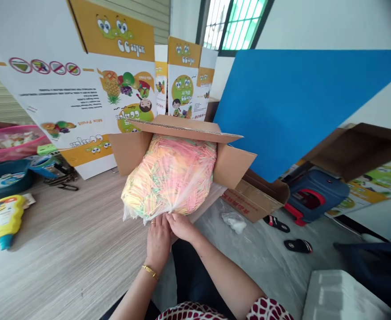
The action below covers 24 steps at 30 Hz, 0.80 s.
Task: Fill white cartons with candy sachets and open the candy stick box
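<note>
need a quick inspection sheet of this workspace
surface: wood-grain worktop
job's things: clear plastic bag of pastel straws, bulging from an open cardboard carton
clutter: yellow bottle, pink basket, teal basin, dark metal tools
hands: left hand and right hand both gather the bag's neck
cables: nothing seen
surroundings: flattened printed cartons, blue board, barred window, sandals, blue suitcase, grey floor

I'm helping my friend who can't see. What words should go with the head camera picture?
A person's left hand and right hand gather the neck of a clear plastic bag stuffed with thin pink, yellow and green strips. The bag rests in the open end of a cardboard box. Flat printed cartons with fruit pictures stand behind.
</note>
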Available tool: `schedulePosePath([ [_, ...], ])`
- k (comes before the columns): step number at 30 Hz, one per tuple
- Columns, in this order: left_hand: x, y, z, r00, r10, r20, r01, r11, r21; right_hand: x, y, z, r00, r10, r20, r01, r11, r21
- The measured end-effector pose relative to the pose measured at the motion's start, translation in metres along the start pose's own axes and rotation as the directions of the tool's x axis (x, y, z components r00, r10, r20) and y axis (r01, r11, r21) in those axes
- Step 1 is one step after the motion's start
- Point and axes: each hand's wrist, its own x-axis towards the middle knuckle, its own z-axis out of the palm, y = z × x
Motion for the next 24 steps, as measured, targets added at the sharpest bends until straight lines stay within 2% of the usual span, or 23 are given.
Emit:
schedulePosePath([
  [3, -0.012, -0.005, 0.008, 0.996, 0.037, -0.085, -0.039, 0.999, -0.025, 0.004, 0.001, 0.006, 0.997, 0.039, -0.063, -0.040, 0.999, -0.020],
  [7, -0.031, 0.011, 0.010, 0.999, 0.036, -0.041, -0.035, 0.999, 0.013, 0.009, 0.006, 0.015, 0.988, 0.086, -0.126, -0.089, 0.996, -0.018],
  [11, -0.042, 0.029, 0.006, 0.998, 0.058, -0.012, -0.058, 0.998, -0.004, 0.013, 0.013, 0.022, 0.986, 0.099, -0.133, -0.079, 0.985, 0.152],
  [15, -0.045, 0.028, 0.000, 0.998, 0.056, 0.002, -0.055, 0.996, -0.067, 0.014, 0.018, 0.025, 0.990, 0.078, -0.120, -0.036, 0.947, 0.320],
  [20, -0.054, 0.015, -0.007, 0.997, 0.073, -0.006, -0.072, 0.954, -0.292, 0.011, 0.023, 0.020, 0.997, 0.057, -0.045, -0.029, 0.884, 0.467],
  [24, -0.066, 0.005, -0.017, 1.000, 0.004, 0.009, 0.002, 0.844, -0.536, 0.008, 0.023, 0.010, 0.999, 0.005, -0.045, 0.020, 0.839, 0.544],
])
